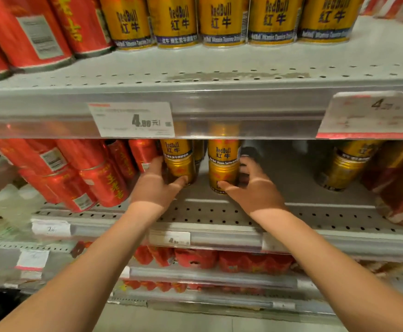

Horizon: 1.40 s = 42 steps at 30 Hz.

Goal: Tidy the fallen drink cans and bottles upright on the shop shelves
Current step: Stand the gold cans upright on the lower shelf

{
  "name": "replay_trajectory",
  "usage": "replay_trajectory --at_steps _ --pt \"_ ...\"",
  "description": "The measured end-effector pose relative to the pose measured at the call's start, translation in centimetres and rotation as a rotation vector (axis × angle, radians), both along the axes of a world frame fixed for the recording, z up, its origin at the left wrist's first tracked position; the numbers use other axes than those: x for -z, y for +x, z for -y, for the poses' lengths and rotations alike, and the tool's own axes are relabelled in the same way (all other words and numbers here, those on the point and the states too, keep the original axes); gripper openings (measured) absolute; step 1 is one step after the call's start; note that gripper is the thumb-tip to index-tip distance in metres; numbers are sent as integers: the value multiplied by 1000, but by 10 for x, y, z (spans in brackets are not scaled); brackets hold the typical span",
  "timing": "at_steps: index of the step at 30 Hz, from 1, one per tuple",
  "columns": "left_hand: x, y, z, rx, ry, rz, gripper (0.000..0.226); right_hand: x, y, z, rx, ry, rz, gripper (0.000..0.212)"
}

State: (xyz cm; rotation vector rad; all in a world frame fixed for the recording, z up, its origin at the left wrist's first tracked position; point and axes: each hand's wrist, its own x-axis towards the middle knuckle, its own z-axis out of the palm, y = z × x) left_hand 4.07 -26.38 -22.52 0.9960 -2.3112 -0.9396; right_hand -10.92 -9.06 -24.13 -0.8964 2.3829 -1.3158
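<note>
Grey perforated shop shelving fills the view. On the middle shelf (219,212), a left stack (180,161) and a right stack (223,161) of gold cans stand upright, near each other, each two cans high. The left hand (156,185) curls round the bottom can of the left stack, thumb across its front. The right hand (255,188) wraps the bottom can of the right stack the same way. Stacked red cans (95,173) sit just beside the left hand. Above a price tag (133,119), a top row (223,22) of gold cans stands upright.
</note>
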Motion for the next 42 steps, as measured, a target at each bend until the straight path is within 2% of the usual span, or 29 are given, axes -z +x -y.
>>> replay_trajectory --at_steps 7,17,20,24,26,29,32,34,36,39,42 --pt "8 0 20 47 44 -42 57 2 20 25 106 -36 23 65" --pt "13 -1 23 103 96 -36 62 -3 21 34 77 -31 84 61" --pt "15 3 19 112 148 -40 50 -4 22 32 51 18 67 65" --pt "13 11 10 -13 59 -90 30 -10 20 20 99 164 33 83" --pt "10 14 1 3 -25 -164 26 -13 16 2 172 94 37 70" --pt "2 12 -22 164 -103 -261 11 -12 13 -45 318 -58 19 43" --pt "-5 -9 -58 355 -104 -262 11 -7 6 -96 434 -112 -28 32" --pt "-11 -36 -85 396 -42 -265 7 -7 -7 -121 490 -76 -38 30" --pt "-17 -67 -110 399 7 -243 16 -7 -23 -139 524 -19 -26 33" --pt "-23 -110 -139 394 31 -178 28 -8 -50 -157 499 81 25 58" --pt "-27 -145 -163 376 113 -144 35 -8 -73 -161 456 103 57 63"
